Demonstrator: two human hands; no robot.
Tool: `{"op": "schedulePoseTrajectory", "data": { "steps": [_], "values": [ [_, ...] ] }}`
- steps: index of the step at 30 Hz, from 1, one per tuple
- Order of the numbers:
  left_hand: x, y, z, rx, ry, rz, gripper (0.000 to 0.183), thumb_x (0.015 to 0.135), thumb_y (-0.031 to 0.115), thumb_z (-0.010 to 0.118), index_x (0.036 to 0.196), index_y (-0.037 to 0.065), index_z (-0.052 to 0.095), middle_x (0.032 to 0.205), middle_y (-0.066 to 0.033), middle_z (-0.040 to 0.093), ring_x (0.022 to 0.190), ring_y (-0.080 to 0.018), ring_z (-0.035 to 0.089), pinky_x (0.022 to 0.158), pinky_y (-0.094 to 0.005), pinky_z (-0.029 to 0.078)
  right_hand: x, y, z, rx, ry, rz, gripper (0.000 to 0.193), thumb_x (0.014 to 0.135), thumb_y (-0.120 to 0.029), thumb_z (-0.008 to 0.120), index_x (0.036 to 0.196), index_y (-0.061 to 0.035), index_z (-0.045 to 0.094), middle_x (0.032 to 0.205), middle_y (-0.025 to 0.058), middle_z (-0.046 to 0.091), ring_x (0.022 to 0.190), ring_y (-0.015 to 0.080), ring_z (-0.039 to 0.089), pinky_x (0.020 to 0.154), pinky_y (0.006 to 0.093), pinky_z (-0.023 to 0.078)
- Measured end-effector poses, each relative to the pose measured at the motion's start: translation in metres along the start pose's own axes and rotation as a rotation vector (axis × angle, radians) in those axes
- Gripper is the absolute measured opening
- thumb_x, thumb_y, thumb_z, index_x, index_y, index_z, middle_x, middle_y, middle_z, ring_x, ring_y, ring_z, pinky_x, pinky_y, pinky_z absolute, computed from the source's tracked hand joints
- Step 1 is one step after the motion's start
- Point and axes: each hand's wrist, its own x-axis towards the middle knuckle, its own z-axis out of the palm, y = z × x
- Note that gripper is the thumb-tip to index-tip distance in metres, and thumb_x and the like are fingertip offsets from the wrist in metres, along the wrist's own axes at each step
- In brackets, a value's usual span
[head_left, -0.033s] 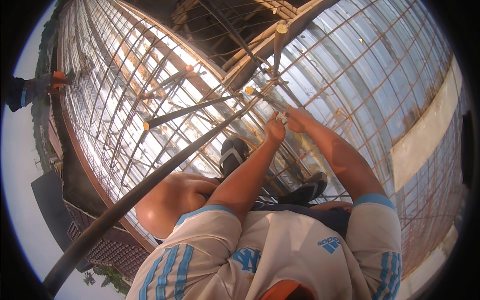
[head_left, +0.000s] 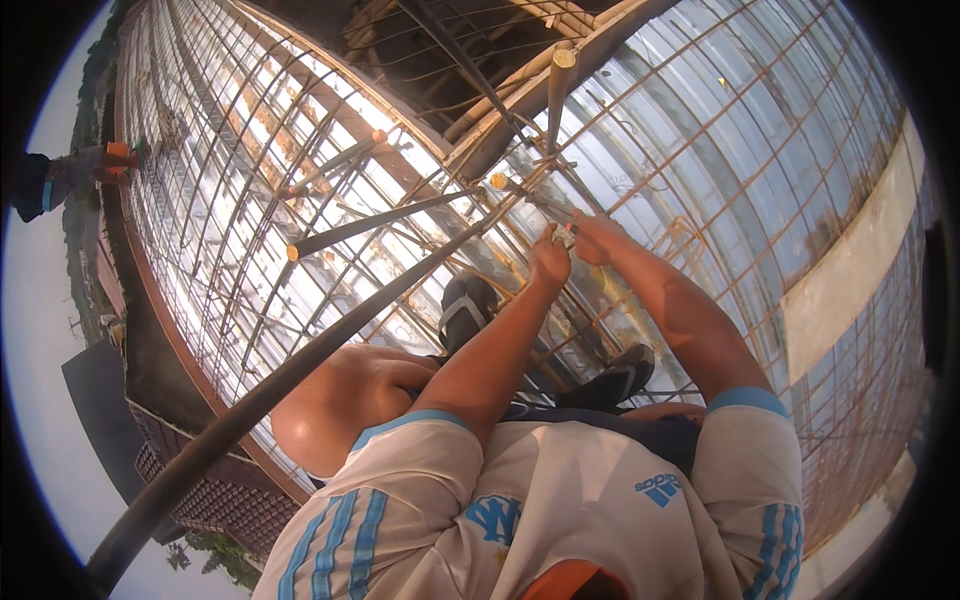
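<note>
My left hand (head_left: 550, 262) and my right hand (head_left: 598, 241) are close together just right of centre, both with fingers closed. What they grip is small and partly hidden; a pale bit and a spot of red show between them, and I cannot tell its kind. Just beyond my fingers, several steel bars (head_left: 540, 180) cross in a cluster. A thick round bar with a yellow end (head_left: 498, 181) points up toward me there. Under my hands lies a rusty rebar mesh (head_left: 690, 110) over ribbed metal decking (head_left: 765, 215).
A long dark bar (head_left: 300, 368) slants from lower left to the cluster. More bars with yellow ends (head_left: 385, 223) jut up nearby. Beyond is a framed opening (head_left: 470, 150). My feet, in dark shoes (head_left: 467, 305), are on the mesh. Another person (head_left: 60, 180) stands far left by the roof edge.
</note>
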Motion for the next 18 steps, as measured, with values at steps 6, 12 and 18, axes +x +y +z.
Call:
{"op": "schedulePoseTrajectory", "data": {
  "steps": [6,12,18],
  "values": [
    [0.010,-0.023,0.006,0.098,0.041,0.100,0.043,0.092,0.012,0.041,0.131,0.000,0.052,0.076,-0.0122,0.062,0.064,-0.0172,0.058,0.059,-0.0332,0.046,0.004,0.001,0.006,-0.095,0.096,0.024,0.037,0.087,-0.020,0.056,0.117,0.0010,0.056,0.103,0.0236,0.067,0.098,0.0378,0.065,0.080,0.0447,0.053],
    [-0.019,0.048,-0.010,-0.347,-0.158,-0.287,0.045,0.093,0.022,0.045,0.133,0.001,0.046,0.078,-0.0111,0.059,0.062,-0.0206,0.056,0.059,-0.0358,0.047,0.041,0.047,0.041,-0.099,-0.129,-0.150,0.025,0.086,-0.024,0.058,0.084,0.0001,0.067,0.075,0.0128,0.068,0.070,0.0262,0.068,0.064,0.0375,0.054],
    [0.008,0.044,-0.034,-0.620,-0.062,-0.495,0.063,0.090,0.051,0.056,0.122,-0.002,0.046,0.105,-0.0149,0.056,0.083,-0.0253,0.059,0.059,-0.0371,0.051,0.004,0.013,-0.014,0.606,-0.396,0.094,0.030,0.089,-0.027,0.059,0.079,0.0007,0.065,0.069,0.0104,0.066,0.053,0.0196,0.064,0.048,0.0329,0.051]
  ]
}}
